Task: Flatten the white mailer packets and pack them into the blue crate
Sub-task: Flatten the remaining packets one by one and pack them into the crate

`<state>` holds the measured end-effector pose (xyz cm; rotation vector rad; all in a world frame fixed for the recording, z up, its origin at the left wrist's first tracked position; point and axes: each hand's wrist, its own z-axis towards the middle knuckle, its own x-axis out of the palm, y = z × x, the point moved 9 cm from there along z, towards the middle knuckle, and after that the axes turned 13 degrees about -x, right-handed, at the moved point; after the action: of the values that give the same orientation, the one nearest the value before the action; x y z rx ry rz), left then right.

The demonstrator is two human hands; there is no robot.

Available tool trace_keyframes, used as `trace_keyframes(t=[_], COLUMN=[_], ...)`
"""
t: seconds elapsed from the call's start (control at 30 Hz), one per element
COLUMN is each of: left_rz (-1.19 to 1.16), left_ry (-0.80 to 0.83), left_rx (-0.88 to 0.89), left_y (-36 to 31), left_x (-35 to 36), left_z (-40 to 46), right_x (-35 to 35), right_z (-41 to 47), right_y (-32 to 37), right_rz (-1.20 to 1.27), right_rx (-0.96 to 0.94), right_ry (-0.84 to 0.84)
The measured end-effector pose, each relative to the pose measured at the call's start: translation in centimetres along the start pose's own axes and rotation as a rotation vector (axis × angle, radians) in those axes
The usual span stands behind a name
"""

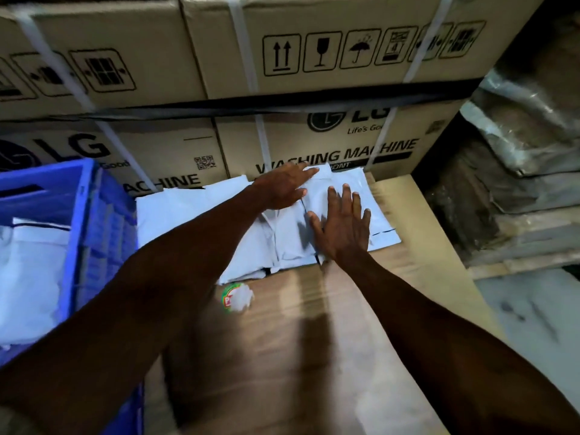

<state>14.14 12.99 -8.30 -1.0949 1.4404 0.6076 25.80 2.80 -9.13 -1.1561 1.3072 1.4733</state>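
At frame centre, white mailers [194, 215] lie flat on a cardboard top [314, 324], long axis left to right. The left hand [282, 189] and right hand [342, 227] press them, fingers straight and spread. The blue crate [91, 215] at left holds more. Boxes [329, 142] behind read "LG", "WASHING MACHINE".

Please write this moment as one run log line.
step: flattening | left hand: flat on packets | right hand: flat on packets | crate: some packets inside
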Motion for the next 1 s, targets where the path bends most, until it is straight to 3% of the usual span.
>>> trace_keyframes(t=[0.17,0.27,0.37,0.6,0.8,1.0], left_rz=[0.006,-0.062,-0.157,-0.246,-0.244,-0.329], left_ry=[0.118,0.107,0.043,-0.1,-0.201,-0.254], left_rx=[0.058,0.068,0.068,0.021,0.118,0.026], left_y=[0.3,0.8,0.8,1.2,-0.4,-1.4], left_x=[2.0,2.9,2.7,0.9,0.0,3.0], left_z=[3.0,3.1,2.2,-2.5,-11.5,-21.9], right_x=[2.3,3.1,2.2,-2.3,-4.4,-3.1], right_z=[2.3,2.3,1.9,-1.6,-7.6,-15.1], right_y=[-0.8,-1.0,-0.8,0.2,2.2,5.6], right_rz=[-0.008,0.011,0.024,0.054,0.077,0.041], right_rx=[0.001,-0.02,-0.059,-0.371,-0.647,-0.744], right_ry=[0.066,0.036,-0.078,-0.37,-0.26,-0.165])
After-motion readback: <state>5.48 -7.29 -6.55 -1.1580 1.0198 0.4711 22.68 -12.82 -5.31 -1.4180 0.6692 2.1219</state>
